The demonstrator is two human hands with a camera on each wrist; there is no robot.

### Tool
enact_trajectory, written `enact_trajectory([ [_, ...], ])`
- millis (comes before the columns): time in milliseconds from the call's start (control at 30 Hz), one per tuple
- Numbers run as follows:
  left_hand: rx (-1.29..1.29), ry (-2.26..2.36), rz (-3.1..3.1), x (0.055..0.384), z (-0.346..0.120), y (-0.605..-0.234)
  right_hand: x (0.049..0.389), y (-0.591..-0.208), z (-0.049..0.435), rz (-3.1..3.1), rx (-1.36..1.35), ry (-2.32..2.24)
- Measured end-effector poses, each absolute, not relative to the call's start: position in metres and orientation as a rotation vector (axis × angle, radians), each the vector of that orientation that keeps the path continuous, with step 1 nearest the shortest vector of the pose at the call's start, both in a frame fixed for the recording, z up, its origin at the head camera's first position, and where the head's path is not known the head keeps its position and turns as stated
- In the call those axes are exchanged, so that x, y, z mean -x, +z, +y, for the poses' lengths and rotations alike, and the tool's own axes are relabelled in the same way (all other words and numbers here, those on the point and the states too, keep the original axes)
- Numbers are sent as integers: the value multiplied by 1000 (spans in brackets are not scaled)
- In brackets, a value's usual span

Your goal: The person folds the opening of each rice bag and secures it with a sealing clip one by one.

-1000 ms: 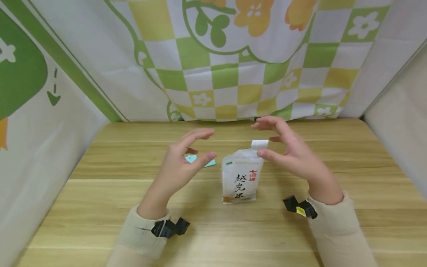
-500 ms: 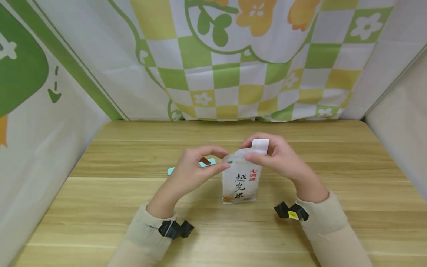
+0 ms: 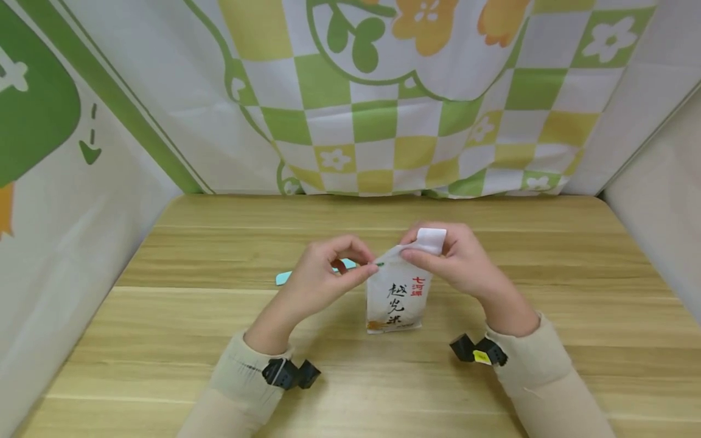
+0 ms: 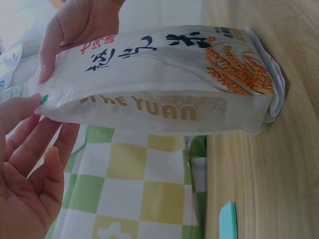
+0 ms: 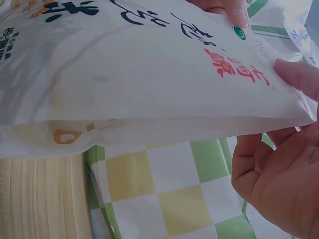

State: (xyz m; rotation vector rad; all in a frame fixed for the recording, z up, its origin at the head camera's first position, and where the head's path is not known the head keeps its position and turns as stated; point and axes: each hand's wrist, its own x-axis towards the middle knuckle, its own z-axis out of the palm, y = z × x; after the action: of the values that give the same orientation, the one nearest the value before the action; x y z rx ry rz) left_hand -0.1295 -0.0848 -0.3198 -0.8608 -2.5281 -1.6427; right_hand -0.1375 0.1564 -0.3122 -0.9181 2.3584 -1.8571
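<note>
A white rice bag with black and red characters stands upright on the wooden table, its bottom resting on the boards. My left hand pinches the bag's top left corner between thumb and fingers, beside a small green mark. At the top right, my right hand grips the upper edge, thumb in front and fingers behind. A white flap sticks up above that thumb. In the left wrist view, the bag's side shows gold letters, and the left thumb and fingertips meet at its corner.
A flat light-blue strip lies on the table behind my left hand, which partly hides it. A green, yellow and white checked cloth hangs along the table's back edge. Pale fabric walls stand at the sides.
Both hands were apart in the air around the bag, fingers spread. They came inward and down and took hold of its top, left at the corner, right at the upper edge.
</note>
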Motion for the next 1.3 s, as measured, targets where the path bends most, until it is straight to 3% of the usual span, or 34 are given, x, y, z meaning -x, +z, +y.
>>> enact_trajectory([
  [700, 972, -1600, -2521, 127, -82, -316, 131, -306, 154, 2471, 747, -1865],
  [1300, 873, -1529, -2569, 128, -73, -313, 132, -303, 161, 2522, 969, -1754],
])
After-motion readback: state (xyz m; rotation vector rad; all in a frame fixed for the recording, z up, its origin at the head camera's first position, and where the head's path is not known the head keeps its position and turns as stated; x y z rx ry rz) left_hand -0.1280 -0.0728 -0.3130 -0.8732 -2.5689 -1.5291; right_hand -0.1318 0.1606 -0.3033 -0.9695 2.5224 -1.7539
